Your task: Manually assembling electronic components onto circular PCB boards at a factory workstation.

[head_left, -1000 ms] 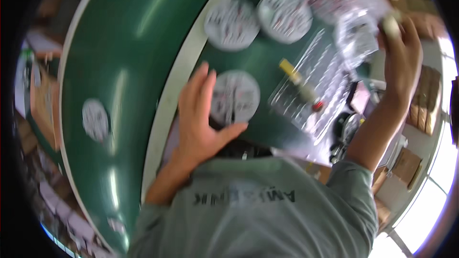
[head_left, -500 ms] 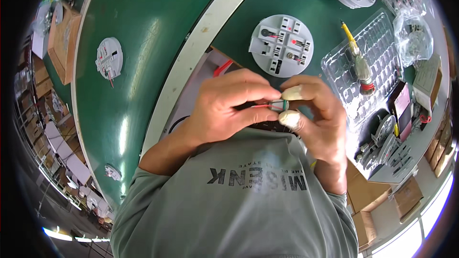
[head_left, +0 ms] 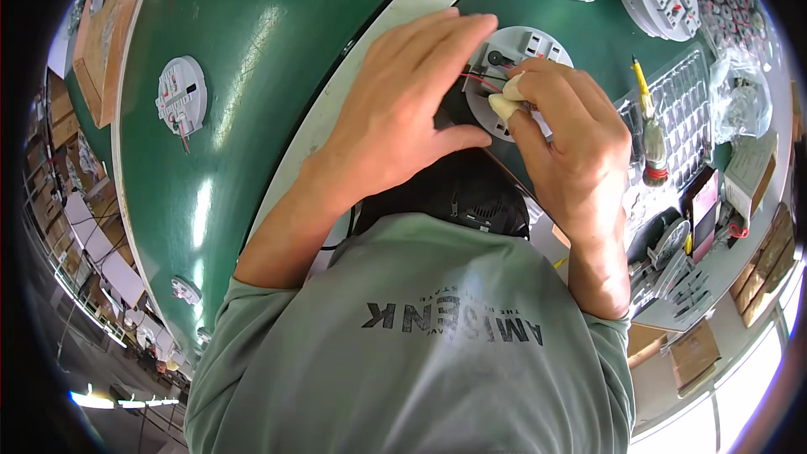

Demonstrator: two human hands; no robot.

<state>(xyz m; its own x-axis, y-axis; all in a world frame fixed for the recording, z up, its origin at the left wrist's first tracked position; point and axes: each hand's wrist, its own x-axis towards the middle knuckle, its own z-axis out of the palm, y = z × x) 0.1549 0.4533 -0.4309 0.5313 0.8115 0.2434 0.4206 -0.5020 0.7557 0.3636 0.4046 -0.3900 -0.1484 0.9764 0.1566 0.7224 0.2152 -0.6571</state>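
Head view shows a green bench [head_left: 593, 27], the left hand [head_left: 395, 109] over its edge, fingers well apart from thumb, gripping nothing visible. The right hand [head_left: 580, 130] pinches covered fingertips together over a round grey plate [head_left: 514, 50] on the bench, closed on thin wires [head_left: 483, 81].

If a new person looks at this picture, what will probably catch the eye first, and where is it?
Probably the two hands in the middle: the left hand spread open, the right hand pinching with pale finger covers over a round grey disc, where red and black wires show. Next, perhaps, the yellow-handled brush at the right, and the long green surface at the left.
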